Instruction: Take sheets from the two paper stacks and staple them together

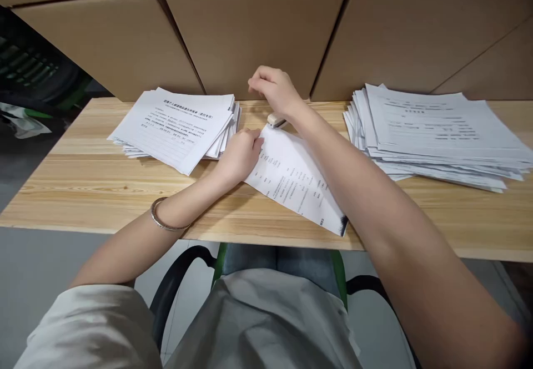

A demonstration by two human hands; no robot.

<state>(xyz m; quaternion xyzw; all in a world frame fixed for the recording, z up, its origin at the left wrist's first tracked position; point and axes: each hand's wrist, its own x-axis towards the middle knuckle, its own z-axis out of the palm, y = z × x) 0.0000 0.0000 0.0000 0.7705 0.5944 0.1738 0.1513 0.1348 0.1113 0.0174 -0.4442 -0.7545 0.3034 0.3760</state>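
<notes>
- Firstly, at the far left, open wood on the desk (83, 175) ran from its slanted end to the left stack (175, 130), giving room for sideways movement.
- The left stack sat unsquared, a near corner of its top page jutting out. Judged risk: a brush from the left wrist could drag that page loose.
- The left hand (240, 157), just beside that stack, was clamped on the left edge of the printed sheet (293, 180). Judged risk: a slackened grip could let the paper pivot out of line.
- The printed sheet lay slantwise between both stacks, its far corner at the stapler (275, 120). Its near corner stopped just short of the desk's front edge, where a pull could crease it.
- The stapler was largely covered by the right wrist; firm contact could not be confirmed. Off-centre pressure could skid it.
- The right hand (275, 89) had its fingers curled together, nothing visible in them. Cardboard boxes (254, 30) stood close behind, leaving scant clearance for the knuckles.
- The right stack (433, 130) showed ragged, fanned edges; an outward swing of the right forearm (375, 202) could topple pages.
</notes>
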